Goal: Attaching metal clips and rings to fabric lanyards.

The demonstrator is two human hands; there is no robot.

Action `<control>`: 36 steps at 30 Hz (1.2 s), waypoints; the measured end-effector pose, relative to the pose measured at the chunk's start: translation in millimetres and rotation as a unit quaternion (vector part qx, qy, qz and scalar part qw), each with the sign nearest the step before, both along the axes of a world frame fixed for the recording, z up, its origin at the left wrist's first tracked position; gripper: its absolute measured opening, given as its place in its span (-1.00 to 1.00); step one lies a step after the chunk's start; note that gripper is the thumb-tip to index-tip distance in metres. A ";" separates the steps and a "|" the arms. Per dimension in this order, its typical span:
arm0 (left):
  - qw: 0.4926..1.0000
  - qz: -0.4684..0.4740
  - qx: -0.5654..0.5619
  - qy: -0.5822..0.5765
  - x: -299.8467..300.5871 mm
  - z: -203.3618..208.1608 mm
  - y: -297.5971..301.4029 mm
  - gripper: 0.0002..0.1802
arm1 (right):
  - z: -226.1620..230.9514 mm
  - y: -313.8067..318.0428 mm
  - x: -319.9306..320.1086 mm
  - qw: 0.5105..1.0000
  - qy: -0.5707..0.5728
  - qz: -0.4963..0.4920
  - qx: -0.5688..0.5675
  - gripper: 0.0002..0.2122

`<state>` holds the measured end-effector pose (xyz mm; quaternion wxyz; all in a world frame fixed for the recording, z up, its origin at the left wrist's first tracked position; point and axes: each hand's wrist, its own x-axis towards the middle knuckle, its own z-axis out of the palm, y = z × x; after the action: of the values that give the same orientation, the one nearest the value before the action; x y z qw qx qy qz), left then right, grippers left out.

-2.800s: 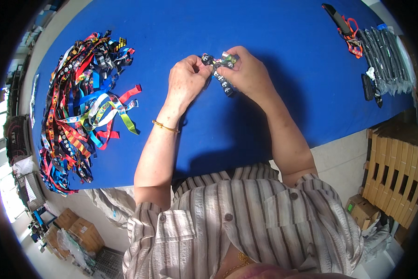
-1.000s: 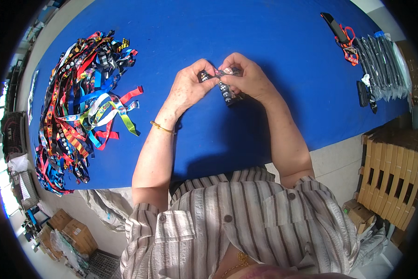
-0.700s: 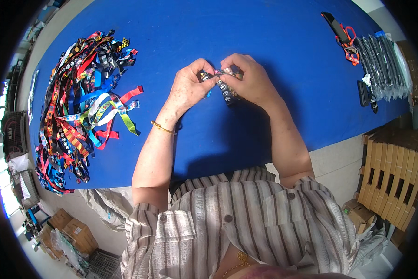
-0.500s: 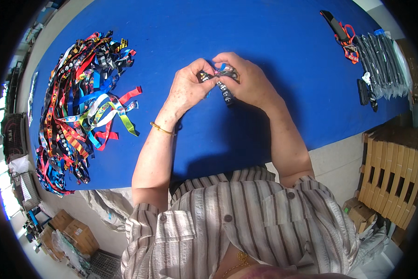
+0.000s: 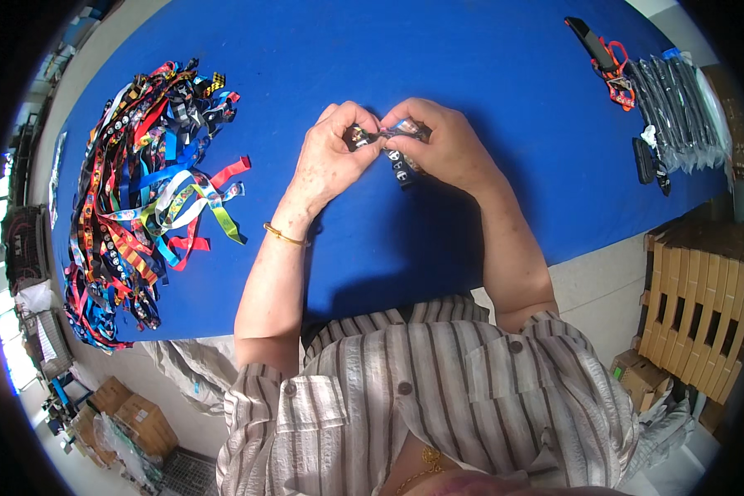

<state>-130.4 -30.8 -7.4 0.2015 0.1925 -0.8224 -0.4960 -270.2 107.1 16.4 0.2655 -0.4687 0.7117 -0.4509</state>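
Over the middle of the blue table, my left hand [image 5: 332, 155] and my right hand [image 5: 446, 147] meet fingertip to fingertip. Both pinch a small bundle of black printed ribbon [image 5: 401, 169], patterned in white with some coloured bits. One short end hangs down between the hands; the rest is partly hidden behind the fingers. To the left lies a big heap of printed ribbons [image 5: 124, 198] in many colours, with loose red, white, yellow-green and blue ends [image 5: 210, 202] spreading toward the middle.
At the table's far right lie orange-handled scissors [image 5: 616, 70], a black-handled tool [image 5: 587, 37], a stack of dark items in clear plastic bags [image 5: 678, 112] and a small black object [image 5: 643, 161]. Cardboard pieces [image 5: 694, 306] stand right of the table; brown boxes [image 5: 140, 417] sit lower left.
My fingers have shifted slightly on the ribbon bundle, the right-hand fingers curling lower and closer in. The bundle stays at about the same place; the heap looks unchanged.
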 end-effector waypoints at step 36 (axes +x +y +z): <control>0.955 0.079 0.263 0.115 -11.8 -37.3 -14.9 -0.84 | -49.0 -24.1 -36.7 0.984 -0.121 -0.089 -0.099 -0.81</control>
<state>-142.2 -45.8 -44.7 0.2753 0.2443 -0.6166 -0.6959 -306.8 83.0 -32.5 0.2608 -0.3695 0.6650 -0.5943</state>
